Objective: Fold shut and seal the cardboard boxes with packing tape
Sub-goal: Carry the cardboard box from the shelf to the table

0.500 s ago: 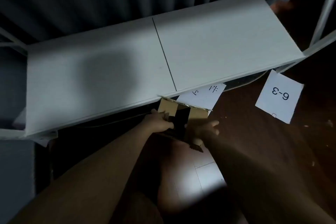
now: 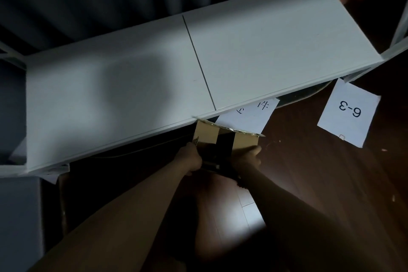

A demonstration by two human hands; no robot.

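Observation:
A small brown cardboard box (image 2: pixel 244 142) sits low in front of the white table, just under its front edge. Its top flaps stand apart with a dark gap between them. My left hand (image 2: pixel 191 159) grips the box's left side, fingers curled round the flap edge. My right hand (image 2: pixel 250 159) holds the right side, fingers wrapped over the right flap. The lower part of the box is in shadow behind my hands. No tape roll shows.
A long white table (image 2: pixel 136 86) spans the view, dark curtains behind it. A white sheet marked 6-3 (image 2: pixel 348 115) and another printed sheet (image 2: pixel 249 117) hang at its front edge. Dark wooden floor (image 2: pixel 320 179) lies to the right.
Both hands have drawn the box slightly out from under the table edge, so more of its flaps show. My right fingers have curled round the right flap.

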